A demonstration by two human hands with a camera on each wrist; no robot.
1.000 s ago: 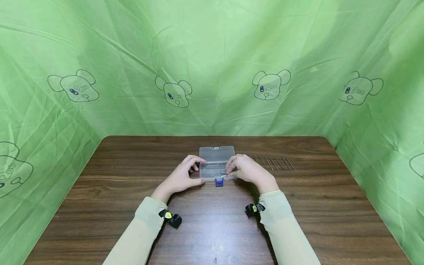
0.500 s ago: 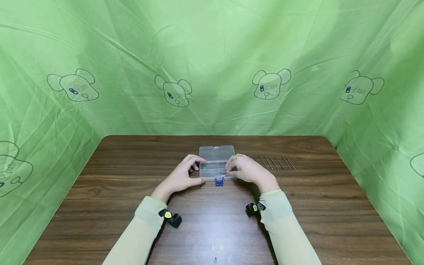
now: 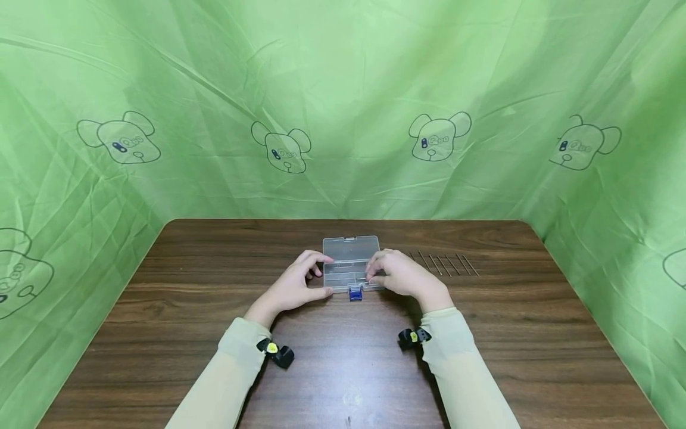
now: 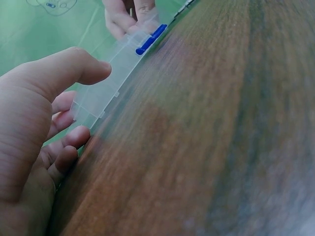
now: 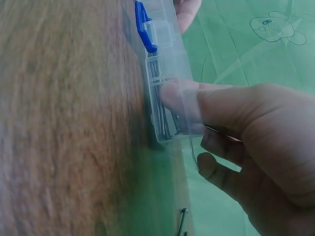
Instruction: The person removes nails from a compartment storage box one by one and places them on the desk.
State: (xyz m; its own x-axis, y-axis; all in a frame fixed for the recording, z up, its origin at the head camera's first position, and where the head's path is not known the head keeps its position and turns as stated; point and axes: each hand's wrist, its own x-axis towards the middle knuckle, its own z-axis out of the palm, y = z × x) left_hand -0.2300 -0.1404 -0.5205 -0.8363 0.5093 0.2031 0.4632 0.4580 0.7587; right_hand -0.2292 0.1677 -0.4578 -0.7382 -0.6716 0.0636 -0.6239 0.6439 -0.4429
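Observation:
A clear plastic compartment box stands with its lid raised at the back and its blue latch folded down in front. My left hand holds the box's left end, thumb at the front corner and index finger towards the back. My right hand reaches into the right part, thumb and fingers pinching a thin metal nail, mostly hidden by the thumb. In the right wrist view, several long nails lie side by side in the front compartment, beneath the thumb of that hand.
Several more nails lie in a slanted row on the wooden table, right of the box. A green cloth with printed bear heads hangs around the table's back and sides.
The right hand has shifted very slightly to the right, its fingertips still inside the box. The latch and box have edged right a touch. The left hand stays in place.

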